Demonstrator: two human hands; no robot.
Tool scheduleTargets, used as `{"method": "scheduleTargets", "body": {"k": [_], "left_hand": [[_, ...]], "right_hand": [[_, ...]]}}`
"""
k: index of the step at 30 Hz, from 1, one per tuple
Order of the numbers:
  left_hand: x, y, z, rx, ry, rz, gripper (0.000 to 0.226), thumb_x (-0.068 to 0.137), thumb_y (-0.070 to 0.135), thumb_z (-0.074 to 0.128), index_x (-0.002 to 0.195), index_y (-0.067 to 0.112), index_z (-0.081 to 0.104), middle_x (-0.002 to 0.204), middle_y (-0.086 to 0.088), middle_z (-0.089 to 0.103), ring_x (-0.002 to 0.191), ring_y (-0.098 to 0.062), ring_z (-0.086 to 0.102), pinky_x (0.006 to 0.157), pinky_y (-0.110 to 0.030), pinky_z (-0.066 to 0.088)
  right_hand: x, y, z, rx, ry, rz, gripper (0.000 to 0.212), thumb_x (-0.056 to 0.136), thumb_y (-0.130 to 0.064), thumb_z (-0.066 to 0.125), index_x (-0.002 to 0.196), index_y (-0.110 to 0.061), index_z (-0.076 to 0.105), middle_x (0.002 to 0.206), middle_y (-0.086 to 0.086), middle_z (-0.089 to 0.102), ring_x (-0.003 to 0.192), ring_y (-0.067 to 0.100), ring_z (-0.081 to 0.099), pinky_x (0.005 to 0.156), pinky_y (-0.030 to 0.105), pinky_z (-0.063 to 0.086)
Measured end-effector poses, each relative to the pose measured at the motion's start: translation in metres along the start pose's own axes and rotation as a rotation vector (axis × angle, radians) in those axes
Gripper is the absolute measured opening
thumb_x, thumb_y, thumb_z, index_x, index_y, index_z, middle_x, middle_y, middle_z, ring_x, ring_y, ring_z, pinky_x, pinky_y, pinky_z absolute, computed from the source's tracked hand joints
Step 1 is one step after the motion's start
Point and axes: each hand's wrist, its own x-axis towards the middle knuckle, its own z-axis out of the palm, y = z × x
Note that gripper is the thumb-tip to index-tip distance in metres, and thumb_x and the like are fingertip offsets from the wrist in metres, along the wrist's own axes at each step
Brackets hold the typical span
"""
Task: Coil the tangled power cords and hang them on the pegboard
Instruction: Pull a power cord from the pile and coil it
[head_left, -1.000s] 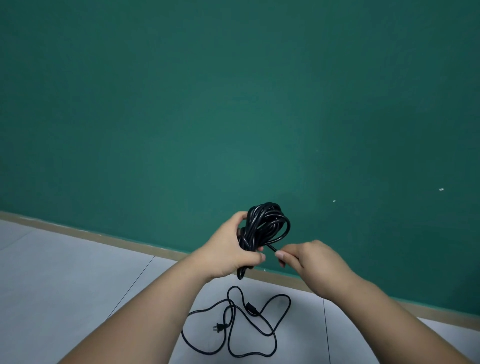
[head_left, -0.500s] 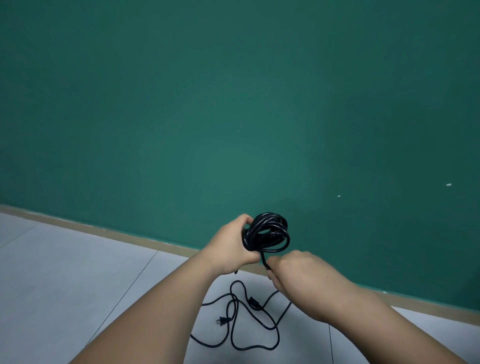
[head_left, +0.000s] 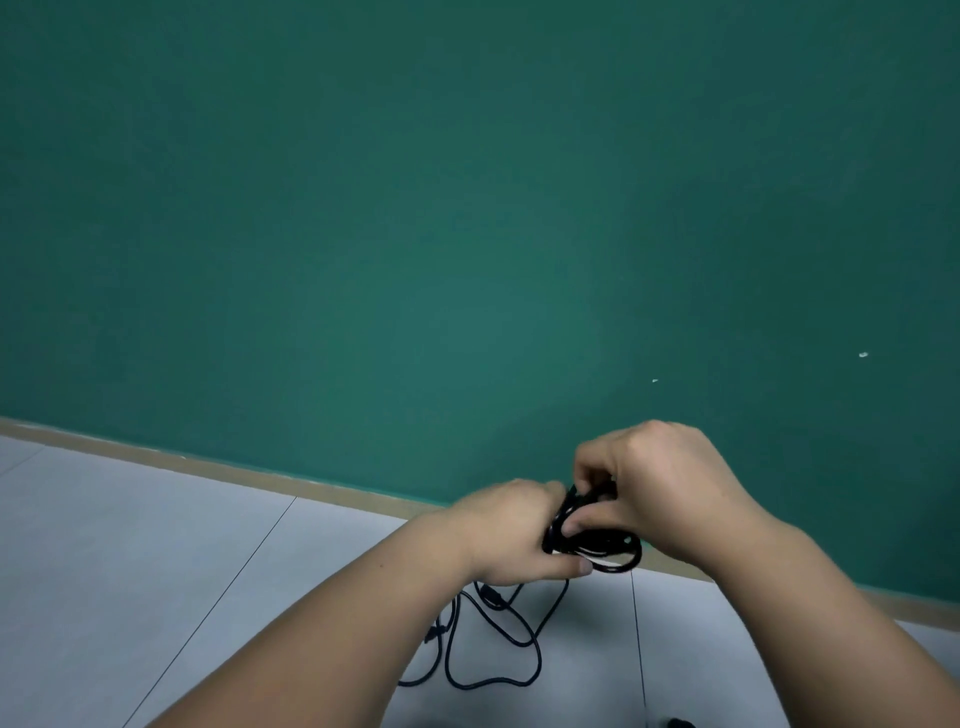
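Note:
A black coiled power cord (head_left: 608, 552) hangs in the air between both hands, in front of the green wall. My left hand (head_left: 511, 535) grips the coil from the left, fingers curled under it. My right hand (head_left: 660, 493) comes over the top and pinches the cord's strands with thumb and fingers. Much of the coil is hidden by the hands. A second black cord (head_left: 493, 639) lies loose and tangled on the floor below, its plugs partly behind my left forearm.
A plain green wall (head_left: 467, 234) fills most of the view, with a tan baseboard (head_left: 208, 465) along its foot. Grey floor tiles (head_left: 130, 571) spread below. A small dark object (head_left: 675, 722) shows at the bottom edge. No pegboard shows.
My right hand has risen from below the coil to over its top. The coil has tipped from upright to lying flatter, and both hands have shifted right.

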Motion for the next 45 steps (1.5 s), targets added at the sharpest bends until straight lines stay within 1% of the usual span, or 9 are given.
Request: {"method": "scheduleTargets", "body": {"k": [6,10,14,17,20,22,30,37,45], "left_hand": [[-0.008,0.017,-0.007,0.068,-0.072,0.025,0.044,0.097,0.063,0.059,0.102,0.02,0.049,0.09,-0.001,0.061,0.08,-0.025,0.058,0.067,-0.038,0.045],[-0.018,0.04,-0.015,0.011,-0.081,0.07,0.044,0.098,0.067,0.054,0.096,0.024,0.047,0.087,0.002,0.058,0.076,-0.019,0.056,0.063,-0.037,0.043],[-0.024,0.058,-0.022,-0.074,-0.049,0.118,0.042,0.1,0.068,0.05,0.098,0.027,0.053,0.088,0.004,0.063,0.078,-0.016,0.06,0.07,-0.038,0.053],[-0.026,0.064,-0.024,-0.222,-0.002,0.177,0.032,0.105,0.062,0.045,0.107,0.031,0.051,0.096,0.006,0.068,0.085,-0.013,0.064,0.08,-0.037,0.054],[-0.027,0.057,-0.027,-0.342,0.101,0.174,0.03,0.106,0.062,0.042,0.121,0.036,0.046,0.11,0.012,0.066,0.098,-0.006,0.063,0.089,-0.034,0.052],[-0.028,0.049,-0.029,-0.447,0.183,0.123,0.024,0.105,0.066,0.041,0.113,0.043,0.04,0.103,0.015,0.063,0.092,-0.002,0.062,0.085,-0.034,0.052],[-0.028,0.024,-0.04,-0.665,0.391,-0.024,0.053,0.099,0.07,0.043,0.136,0.033,0.036,0.087,-0.003,0.074,0.08,-0.015,0.073,0.082,-0.044,0.061],[-0.023,0.019,-0.04,-0.971,0.543,-0.068,0.047,0.101,0.064,0.046,0.115,0.019,0.049,0.084,-0.008,0.072,0.072,-0.026,0.07,0.073,-0.054,0.059],[-0.021,0.026,-0.049,-1.208,0.614,-0.083,0.053,0.098,0.056,0.049,0.116,0.006,0.052,0.083,-0.01,0.07,0.071,-0.027,0.064,0.068,-0.049,0.059]], "right_hand": [[-0.009,0.042,0.005,0.517,0.11,0.121,0.024,0.072,-0.049,0.093,0.075,-0.036,0.074,0.081,-0.017,0.071,0.073,0.009,0.067,0.07,0.035,0.056],[-0.012,0.046,0.014,0.778,0.161,0.2,0.019,0.07,-0.044,0.093,0.078,-0.033,0.079,0.081,-0.007,0.073,0.073,0.01,0.066,0.073,0.025,0.053],[-0.01,0.04,0.016,1.211,0.175,0.308,0.03,0.071,-0.029,0.092,0.083,-0.006,0.076,0.08,0.015,0.074,0.068,0.022,0.063,0.067,0.03,0.055],[-0.01,0.033,0.014,1.326,0.001,0.439,0.04,0.082,-0.035,0.085,0.088,0.003,0.073,0.081,0.014,0.072,0.068,0.022,0.062,0.064,0.027,0.054],[-0.01,0.034,0.013,1.471,-0.09,0.543,0.047,0.095,-0.047,0.07,0.095,-0.001,0.076,0.095,0.02,0.076,0.079,0.028,0.07,0.08,0.038,0.057],[-0.009,0.032,0.011,1.567,-0.108,0.582,0.056,0.1,-0.054,0.06,0.107,-0.002,0.078,0.107,0.021,0.077,0.094,0.032,0.075,0.093,0.042,0.056],[0.0,0.007,0.014,1.68,-0.15,0.411,0.082,0.1,-0.077,0.021,0.136,-0.02,0.069,0.131,0.018,0.071,0.124,0.032,0.068,0.101,0.054,0.052],[0.001,-0.013,0.022,1.553,0.029,0.27,0.06,0.095,-0.063,0.061,0.138,-0.021,0.061,0.129,0.01,0.073,0.123,0.031,0.069,0.102,0.052,0.056],[0.004,-0.031,0.014,1.434,0.214,0.221,0.047,0.097,-0.032,0.068,0.143,-0.023,0.057,0.132,-0.005,0.072,0.113,0.02,0.072,0.092,0.039,0.06]]}}
